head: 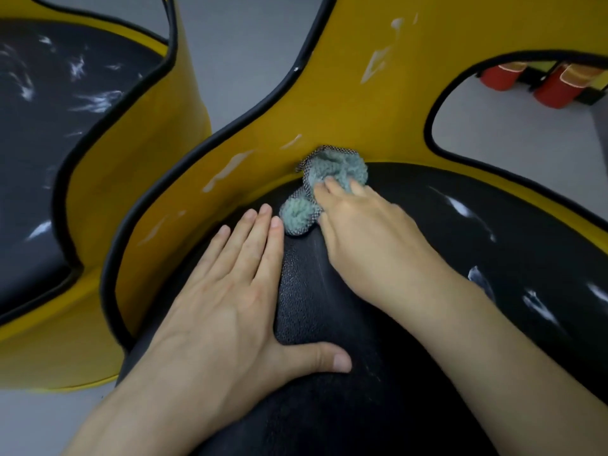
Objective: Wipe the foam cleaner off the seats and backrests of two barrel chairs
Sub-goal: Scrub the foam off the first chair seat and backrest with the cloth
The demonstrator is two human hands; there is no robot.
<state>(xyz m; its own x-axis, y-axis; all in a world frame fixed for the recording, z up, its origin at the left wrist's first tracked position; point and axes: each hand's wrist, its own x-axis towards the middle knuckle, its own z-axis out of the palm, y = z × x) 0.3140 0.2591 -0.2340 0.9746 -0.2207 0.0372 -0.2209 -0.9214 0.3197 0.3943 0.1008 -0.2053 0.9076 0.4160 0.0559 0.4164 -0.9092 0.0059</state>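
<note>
The near barrel chair has a black seat (411, 232) and a yellow backrest (355, 93) with black piping. White foam streaks mark the backrest (227, 169) and the seat's right side (533, 301). A crumpled grey-green cloth (332, 172) lies where seat meets backrest. My right hand (368, 225) presses on the cloth with its fingers laid over it. My left hand (230, 291) rests flat on the seat, fingers straight, just left of the cloth. A second chair (42, 126) at the left has foam smears on its black seat.
Grey floor (240, 54) shows between the two chairs. Through the backrest opening at the upper right I see two red cylinders (556, 87) standing on the floor.
</note>
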